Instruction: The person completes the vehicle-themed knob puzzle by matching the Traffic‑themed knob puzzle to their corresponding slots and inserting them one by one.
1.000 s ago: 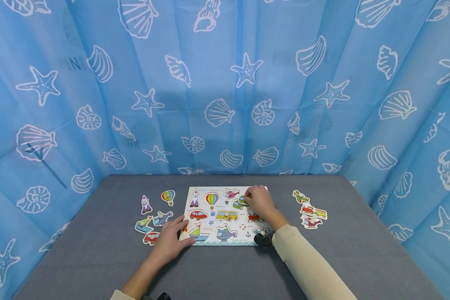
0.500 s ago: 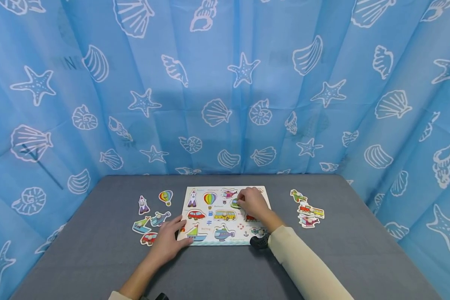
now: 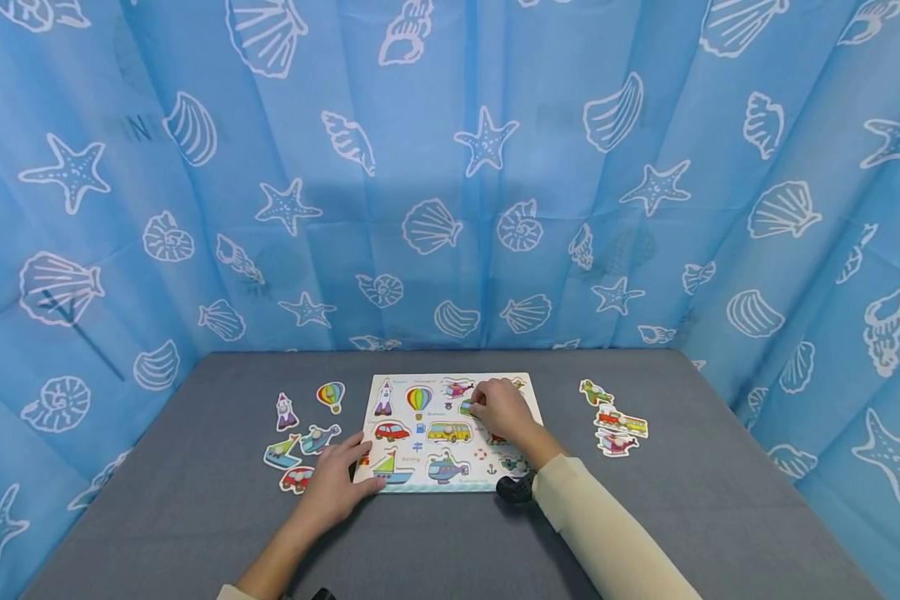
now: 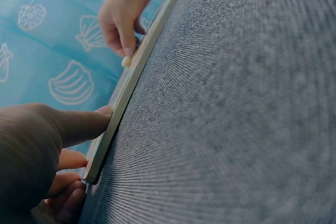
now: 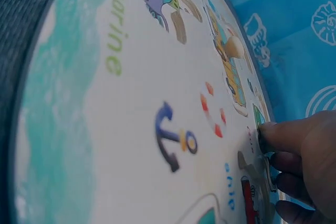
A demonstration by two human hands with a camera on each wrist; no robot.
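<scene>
A white wooden puzzle board (image 3: 399,452) printed with vehicles lies at the middle of the table. My left hand (image 3: 333,482) holds its near left corner, the thumb along the front edge and the fingers at the left side. Over the board's upper right part, my right hand (image 3: 504,410) pinches a green vehicle puzzle piece (image 3: 466,407) at a matching green picture. The fingers hide most of that piece and its knob. A yellow bus piece (image 3: 450,431) with a round knob sits in the board, left of and nearer than the right hand.
To the board's left lie loose pieces: a rocket (image 3: 286,412), a balloon (image 3: 331,396), a submarine (image 3: 319,438), a sailboat (image 3: 282,452) and a red car (image 3: 297,479). On its right are a plane (image 3: 596,392), a train (image 3: 621,421) and a helicopter (image 3: 616,442). A blue curtain (image 3: 450,175) hangs behind.
My right hand has moved slightly left and down with the green vehicle piece, onto the green picture. The left hand stays at the corner. The head view has shifted a little.
</scene>
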